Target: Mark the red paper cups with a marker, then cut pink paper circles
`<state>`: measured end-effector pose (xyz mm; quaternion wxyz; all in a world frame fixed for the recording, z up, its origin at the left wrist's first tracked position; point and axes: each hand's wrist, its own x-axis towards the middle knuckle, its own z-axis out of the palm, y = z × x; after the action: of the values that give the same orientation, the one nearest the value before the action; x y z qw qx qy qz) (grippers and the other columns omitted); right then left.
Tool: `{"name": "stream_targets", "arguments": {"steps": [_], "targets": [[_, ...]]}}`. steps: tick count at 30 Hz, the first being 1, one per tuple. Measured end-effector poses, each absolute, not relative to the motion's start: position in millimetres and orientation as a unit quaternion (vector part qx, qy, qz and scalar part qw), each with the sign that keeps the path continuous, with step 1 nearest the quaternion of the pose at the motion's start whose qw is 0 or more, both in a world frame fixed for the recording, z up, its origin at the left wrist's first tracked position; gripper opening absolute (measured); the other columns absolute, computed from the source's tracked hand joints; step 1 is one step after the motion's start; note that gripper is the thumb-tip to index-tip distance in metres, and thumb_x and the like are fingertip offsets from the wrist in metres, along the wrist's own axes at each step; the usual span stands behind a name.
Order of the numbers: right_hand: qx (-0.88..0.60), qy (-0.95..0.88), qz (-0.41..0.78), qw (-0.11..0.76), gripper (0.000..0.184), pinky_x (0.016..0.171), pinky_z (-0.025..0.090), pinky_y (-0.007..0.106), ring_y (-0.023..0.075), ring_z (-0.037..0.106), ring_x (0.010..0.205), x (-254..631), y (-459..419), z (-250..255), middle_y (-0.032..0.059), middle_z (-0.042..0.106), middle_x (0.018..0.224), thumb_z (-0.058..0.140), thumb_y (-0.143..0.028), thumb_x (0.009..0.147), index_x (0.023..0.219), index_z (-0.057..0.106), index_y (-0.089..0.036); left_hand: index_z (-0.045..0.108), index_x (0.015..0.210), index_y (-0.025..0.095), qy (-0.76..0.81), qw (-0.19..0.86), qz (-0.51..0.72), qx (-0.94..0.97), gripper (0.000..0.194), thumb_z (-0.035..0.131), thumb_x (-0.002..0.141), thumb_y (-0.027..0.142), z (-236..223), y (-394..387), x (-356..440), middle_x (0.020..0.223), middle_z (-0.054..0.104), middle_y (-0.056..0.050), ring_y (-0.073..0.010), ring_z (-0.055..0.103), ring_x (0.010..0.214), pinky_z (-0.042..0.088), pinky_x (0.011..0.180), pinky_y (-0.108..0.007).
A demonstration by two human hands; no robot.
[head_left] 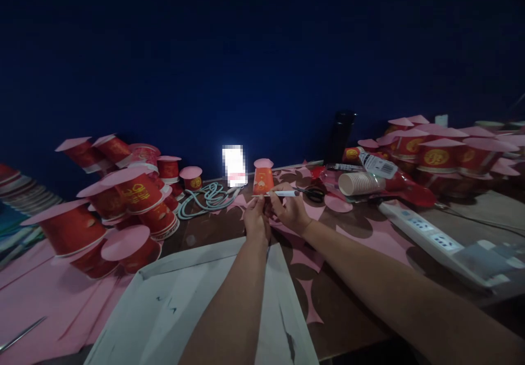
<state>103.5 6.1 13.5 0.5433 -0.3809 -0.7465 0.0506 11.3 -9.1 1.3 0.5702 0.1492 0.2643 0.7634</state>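
My right hand (290, 212) is closed around a slim white pen (284, 193), which lies crosswise. Against it, my left hand (257, 217) pinches its fingers together at the pen's thin left end. Just beyond both hands stands an upside-down red paper cup (263, 180) with a pink paper disc (263, 163) on top. Black-handled scissors (315, 193) lie right of the pen. Under my forearms is a shallow white box lid (184, 294) with dark marks. The fingertips are small and partly overlap, so their exact hold is unclear.
Red cups topped with pink discs crowd the left (141, 190) and right (438, 157). Cut pink paper (379, 239) covers part of the brown table. A coiled cable (209, 198), a bright phone-like screen (234, 165), a dark bottle (342, 135) and a power strip (420, 225) are around.
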Motion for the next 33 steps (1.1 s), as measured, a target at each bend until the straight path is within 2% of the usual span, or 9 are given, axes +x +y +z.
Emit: {"name": "stream_targets", "arguments": {"steps": [6, 9, 22, 33], "targets": [[-0.381, -0.711, 0.043, 0.589, 0.013, 0.073, 0.048, 0.033, 0.0187, 0.059, 0.079, 104.9, 6.9, 14.7, 0.0069, 0.061, 0.084, 0.046, -0.026, 0.088, 0.088, 0.056, -0.019, 0.058, 0.067, 0.012, 0.268, 0.584, 0.761, 0.090, 0.008, 0.066, 0.067, 0.008, 2.6, -7.8, 10.0, 0.065, 0.064, -0.002, -0.0099, 0.062, 0.059, 0.051, 0.066, -0.022], [-0.377, -0.718, 0.044, 0.584, 0.011, 0.071, 0.048, 0.033, 0.0188, 0.059, 0.076, 105.0, 6.7, 13.6, 0.0067, 0.061, 0.082, 0.047, -0.026, 0.086, 0.087, 0.055, -0.019, 0.058, 0.067, 0.012, 0.269, 0.589, 0.758, 0.080, 0.007, 0.063, 0.070, 0.007, 4.3, -8.2, 9.5, 0.065, 0.063, -0.002, -0.0097, 0.062, 0.059, 0.052, 0.066, -0.022], [-0.387, -0.744, 0.003, 0.545, 0.014, 0.061, 0.044, 0.028, 0.0161, 0.055, 0.067, 103.5, 6.5, 12.1, 0.0062, 0.061, 0.078, 0.046, -0.028, 0.087, 0.084, 0.056, -0.018, 0.060, 0.067, 0.011, 0.245, 0.586, 0.763, 0.120, 0.007, 0.067, 0.067, 0.008, -0.5, -6.8, 9.2, 0.066, 0.065, -0.003, -0.0105, 0.063, 0.061, 0.051, 0.066, -0.022], [-0.385, -0.743, -0.002, 0.548, 0.013, 0.071, 0.046, 0.032, 0.0185, 0.058, 0.076, 104.3, 8.5, 13.1, 0.0072, 0.063, 0.083, 0.048, -0.027, 0.087, 0.087, 0.058, -0.019, 0.062, 0.070, 0.011, 0.260, 0.583, 0.757, 0.139, 0.009, 0.069, 0.066, 0.013, 3.0, -11.1, 10.2, 0.068, 0.065, -0.004, -0.0114, 0.064, 0.062, 0.051, 0.066, -0.023]]}}
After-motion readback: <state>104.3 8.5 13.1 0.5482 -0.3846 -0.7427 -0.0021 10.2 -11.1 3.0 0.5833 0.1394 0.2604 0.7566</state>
